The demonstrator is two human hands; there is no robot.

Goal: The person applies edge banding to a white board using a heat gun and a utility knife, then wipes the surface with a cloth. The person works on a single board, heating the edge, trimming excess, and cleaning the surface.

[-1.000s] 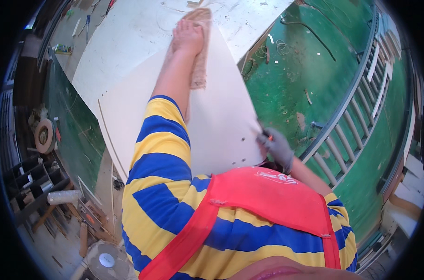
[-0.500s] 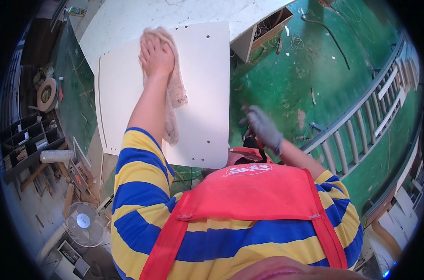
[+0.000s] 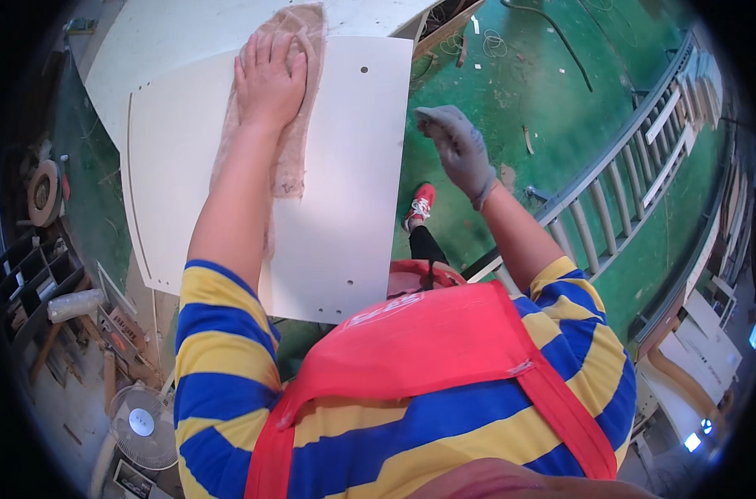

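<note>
My bare left hand [image 3: 271,83] lies flat on a long pinkish-beige cloth [image 3: 290,170], fingers spread, pressing it against a white panel [image 3: 344,208]. The cloth reaches beyond the panel's far edge, and part of it trails under my forearm. Round holes dot the panel near its right and near edges. Right of the panel, above the green floor, my right hand [image 3: 459,154] wears a grey glove. Its fingers are bent and drawn together, apart from the panel. Whatever they may hold is hidden.
Another white surface [image 3: 178,41] extends beneath and beyond the panel. A metal ladder [image 3: 610,208] lies at right on the green floor [image 3: 494,108]. At lower left are a fan [image 3: 142,424] and a dark compartmented tray [image 3: 37,274]. My red shoe [image 3: 421,204] shows beside the panel.
My left hand and the cloth have slid farther away and slightly left across the panel. My gloved right hand has risen away from my waist. A red shoe has come into view.
</note>
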